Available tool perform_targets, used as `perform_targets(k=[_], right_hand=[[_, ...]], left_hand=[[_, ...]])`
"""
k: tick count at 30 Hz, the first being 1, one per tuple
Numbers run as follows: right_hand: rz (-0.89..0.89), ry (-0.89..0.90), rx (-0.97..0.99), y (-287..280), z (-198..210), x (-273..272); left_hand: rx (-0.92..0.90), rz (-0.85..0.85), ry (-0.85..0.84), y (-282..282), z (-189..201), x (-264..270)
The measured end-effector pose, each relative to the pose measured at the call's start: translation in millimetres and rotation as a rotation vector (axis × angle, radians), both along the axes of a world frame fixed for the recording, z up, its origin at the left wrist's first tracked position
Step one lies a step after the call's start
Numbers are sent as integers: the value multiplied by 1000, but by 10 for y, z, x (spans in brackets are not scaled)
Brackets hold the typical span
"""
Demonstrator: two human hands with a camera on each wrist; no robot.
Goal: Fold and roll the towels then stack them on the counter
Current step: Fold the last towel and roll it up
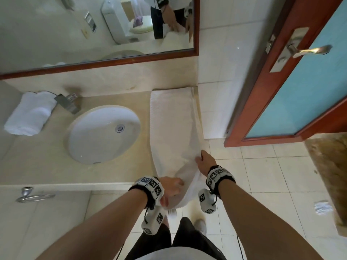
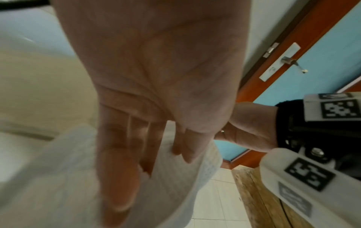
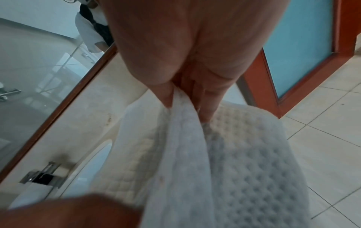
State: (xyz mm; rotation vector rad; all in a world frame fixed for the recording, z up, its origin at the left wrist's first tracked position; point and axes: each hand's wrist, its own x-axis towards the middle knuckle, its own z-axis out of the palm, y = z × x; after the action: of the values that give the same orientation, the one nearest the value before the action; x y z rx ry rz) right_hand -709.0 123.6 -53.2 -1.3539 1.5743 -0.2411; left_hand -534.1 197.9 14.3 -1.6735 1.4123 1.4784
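A long white towel (image 1: 172,119) lies lengthwise on the counter (image 1: 47,156) to the right of the sink, and its near end hangs over the front edge. My left hand (image 1: 173,186) holds that near end. In the left wrist view the fingers (image 2: 121,154) lie along the towel (image 2: 175,177) and the thumb presses into it. My right hand (image 1: 203,162) pinches the towel's right edge a little farther in. The right wrist view shows the cloth (image 3: 244,169) bunched between thumb and fingers (image 3: 168,95). Rolled white towels (image 1: 28,113) lie at the counter's far left.
An oval sink (image 1: 105,132) with a steel faucet (image 1: 67,102) sits left of the towel. A framed mirror (image 1: 93,25) hangs behind it. A red and blue door (image 1: 300,81) stands at the right. A towel ring (image 1: 33,196) hangs below the counter. A brown mat (image 1: 330,166) lies on the tiled floor.
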Motion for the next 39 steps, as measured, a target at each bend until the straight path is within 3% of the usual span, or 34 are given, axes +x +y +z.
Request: perform_targets(k=[5,9,13,16,20,22,26,30,33,39], right_hand=[[-87,-41,-29,40,12,27],[-89,-43,-22,30,-8,32],[-67,-37,-20,20,-9,7],[-51,-35,-18,9,-6,2],[-33,16,-14,14,-4,39],[-54,38,-34,39,16,68],[-179,102,-85,178,70,129],[-150,344,15,372,-33,99],[-127,311,71,435,-95,23],[-360,193,100,462,-7,-143]], left_hand=[[147,-165,-104,221,-89,165],[281,-135,-20,359,-71,86],[287,-68,75,418,-110,14],[148,107,87,317,-161,85],[-369,330,-117,34,-255,312],[-514,451,-211,-95,-287,418],[-471,696,-276,-285,-368,521],[-432,692,-278,-348,-561,559],[-445,655,-250,-349,-670,568],[-538,818,-305,-355,-626,556]])
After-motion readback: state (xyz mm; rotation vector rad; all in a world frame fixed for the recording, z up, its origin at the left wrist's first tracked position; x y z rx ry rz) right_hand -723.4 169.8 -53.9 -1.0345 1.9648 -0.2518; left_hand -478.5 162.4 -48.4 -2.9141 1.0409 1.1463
